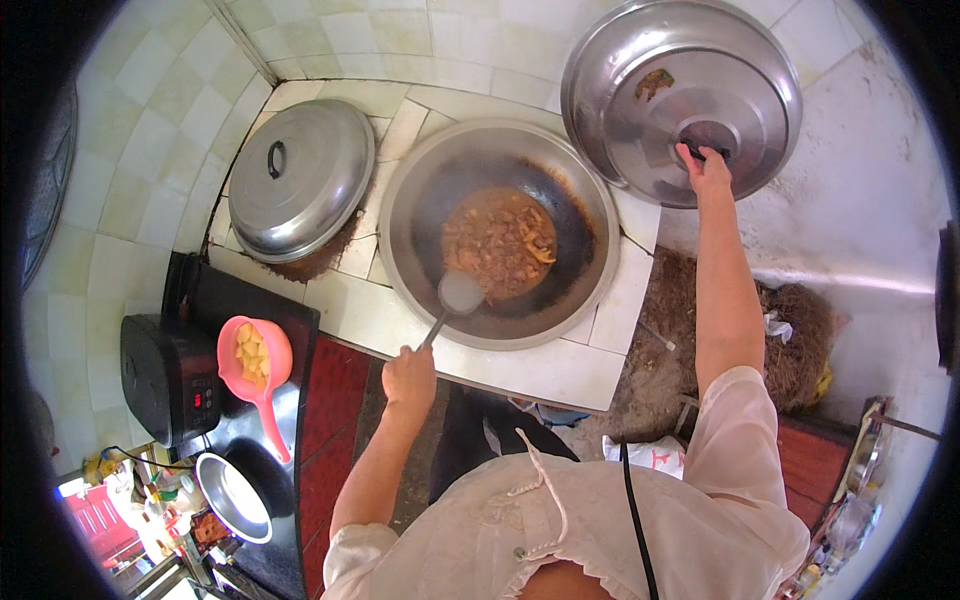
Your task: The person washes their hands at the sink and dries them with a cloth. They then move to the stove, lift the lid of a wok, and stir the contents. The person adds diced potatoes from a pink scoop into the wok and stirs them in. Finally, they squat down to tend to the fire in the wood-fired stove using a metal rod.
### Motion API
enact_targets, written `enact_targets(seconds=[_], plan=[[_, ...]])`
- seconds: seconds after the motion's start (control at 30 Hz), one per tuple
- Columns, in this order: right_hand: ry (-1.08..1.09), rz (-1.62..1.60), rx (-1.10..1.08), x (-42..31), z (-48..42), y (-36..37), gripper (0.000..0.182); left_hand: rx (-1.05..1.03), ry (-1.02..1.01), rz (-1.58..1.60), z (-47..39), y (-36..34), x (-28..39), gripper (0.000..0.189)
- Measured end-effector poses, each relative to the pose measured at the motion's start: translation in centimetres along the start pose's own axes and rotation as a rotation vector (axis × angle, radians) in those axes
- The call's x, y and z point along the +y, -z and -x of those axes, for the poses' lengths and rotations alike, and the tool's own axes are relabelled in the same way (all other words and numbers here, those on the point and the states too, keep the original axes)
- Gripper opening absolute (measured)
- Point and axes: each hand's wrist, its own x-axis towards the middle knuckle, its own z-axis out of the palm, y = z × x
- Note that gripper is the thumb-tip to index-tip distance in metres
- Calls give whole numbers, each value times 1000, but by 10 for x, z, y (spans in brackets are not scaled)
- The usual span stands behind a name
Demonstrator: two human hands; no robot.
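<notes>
My left hand (409, 381) grips the handle of a metal spatula (460, 292), whose broad head is over the near left side of a large wok (405, 187). Brown stew with chunks (495, 240) fills the bottom of the wok, and faint steam hangs above it. Off to the right, my right hand (709, 171) holds a big metal lid (637, 135) by its dark knob. That lid is up beside the wok's far right rim, against the wall side, with a brown food scrap stuck on it.
A second domed lid (315, 172) covers the left part of the tiled stove (360, 307). On the black counter (247, 300) stand a black rice cooker (161, 382), a pink ladle (281, 352) with yellow chunks and a metal basin (217, 487). Dry brown brush (795, 352) lies on the floor at right.
</notes>
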Motion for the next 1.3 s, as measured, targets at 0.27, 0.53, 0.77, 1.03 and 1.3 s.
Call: enact_targets(seconds=[0.27, 0.53, 0.77, 1.03, 1.3], plan=[[-122, 25, -194, -6, -2, 5, 33, 21, -111, -98, -80, 8, 31, 15], [-162, 58, -253, -8, 8, 20, 34, -124, -111, 56, -48, 40, 1, 18], [-115, 103, -208, -11, 38, 17, 31, -152, -23, 464, -36, 7, 15, 24], [-305, 115, -362, 43, 107, 71, 30, -152, 79, 684, -40, -86, 76, 33], [-507, 326, -424, 94, 189, 154, 20, -85, 151, 1026, 17, -115, 89, 38]])
